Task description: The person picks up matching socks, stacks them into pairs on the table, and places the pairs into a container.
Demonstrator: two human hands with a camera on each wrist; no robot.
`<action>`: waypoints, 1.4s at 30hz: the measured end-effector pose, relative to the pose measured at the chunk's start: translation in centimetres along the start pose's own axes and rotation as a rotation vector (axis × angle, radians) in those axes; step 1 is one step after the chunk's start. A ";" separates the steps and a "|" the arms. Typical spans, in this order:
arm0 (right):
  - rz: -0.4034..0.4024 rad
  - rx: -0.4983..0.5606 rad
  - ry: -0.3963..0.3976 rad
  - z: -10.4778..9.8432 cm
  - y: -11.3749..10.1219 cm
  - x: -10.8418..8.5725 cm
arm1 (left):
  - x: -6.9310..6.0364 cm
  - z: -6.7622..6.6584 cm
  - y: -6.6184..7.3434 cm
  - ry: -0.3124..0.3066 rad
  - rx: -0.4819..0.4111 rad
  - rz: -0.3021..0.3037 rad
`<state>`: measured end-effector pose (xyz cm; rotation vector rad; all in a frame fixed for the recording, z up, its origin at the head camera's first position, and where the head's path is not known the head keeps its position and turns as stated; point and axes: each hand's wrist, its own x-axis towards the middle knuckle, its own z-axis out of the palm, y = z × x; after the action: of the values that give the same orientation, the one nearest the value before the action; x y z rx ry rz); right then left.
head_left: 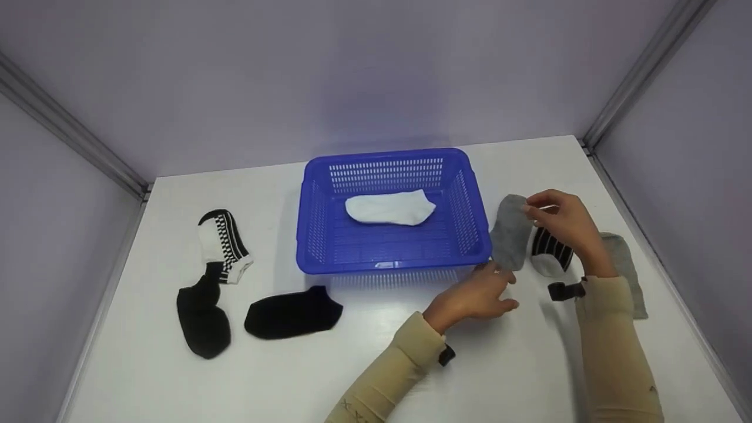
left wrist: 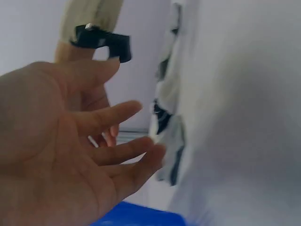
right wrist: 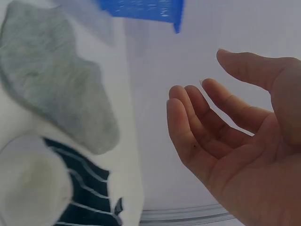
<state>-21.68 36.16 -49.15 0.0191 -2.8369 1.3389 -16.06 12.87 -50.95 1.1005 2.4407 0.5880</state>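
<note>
One blue plastic basket (head_left: 341, 268) sits mid-frame in the head view, on a white surface (head_left: 264, 382); it serves as the clock's centre. A white ankle sock (head_left: 388, 208) lies flat inside. Just outside, between 3 and 4 o'clock, is a plain gray sock (head_left: 510, 235). Beyond it are a black-and-white striped sock (head_left: 552, 252) and, partly behind the right forearm, another gray sock (head_left: 625, 273). Near 9 o'clock lies a checkered sock (head_left: 226, 247), touching a crumpled black sock (head_left: 204, 320) at 8; a flat black sock (head_left: 294, 315) rests between 7 and 8. The right hand (head_left: 564, 220), at 3 o'clock, is over the plain gray sock's upper edge. The left hand (head_left: 476, 294), between 4 and 5, is at the basket's near corner; whether it touches cannot be told.

Left wrist view: the left hand fills 9 o'clock, fingers spread and relaxed, holding nothing. Blurred socks line the middle; the basket's blue edge shows at 6.

Right wrist view: the right hand reaches in from 4 o'clock, its fingers loosely bent and empty, thumb apart. The plain gray sock lies at 10, the striped one at 8, the basket's edge at 12.
</note>
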 end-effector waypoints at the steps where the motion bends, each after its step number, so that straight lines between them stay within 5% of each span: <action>1: 0.010 -0.020 -0.009 0.2 0.4 0.2 | 0.4 0.6 -0.1 0.018 0.013 -0.007; 8: 0.052 -0.120 -0.095 1.7 2.5 1.6 | 2.4 3.1 -0.3 0.102 0.090 -0.043; 12: 0.043 -0.141 -0.099 2.5 3.4 2.3 | 3.0 3.5 -0.5 0.121 0.224 -0.066; 17: 0.021 -0.194 -0.150 3.2 3.4 2.1 | 2.0 3.8 -0.6 0.124 0.415 -0.055; 22: -0.013 -0.256 -0.250 3.1 2.3 1.1 | 0.2 3.6 0.1 0.087 0.438 -0.040; 28: -0.046 -0.225 -0.139 3.3 1.8 1.0 | 0.1 3.6 0.4 0.244 0.476 -0.040; 36: -0.010 -0.263 -0.132 4.1 3.3 1.7 | 1.5 6.0 0.6 0.498 0.626 -0.202; 42: 0.029 -0.245 -0.152 4.4 3.6 1.7 | 1.2 5.9 1.3 0.541 0.585 -0.398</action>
<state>-23.42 35.10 -54.73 0.0818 -3.1197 1.0261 -12.98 15.85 -55.42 0.6418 3.3199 0.0249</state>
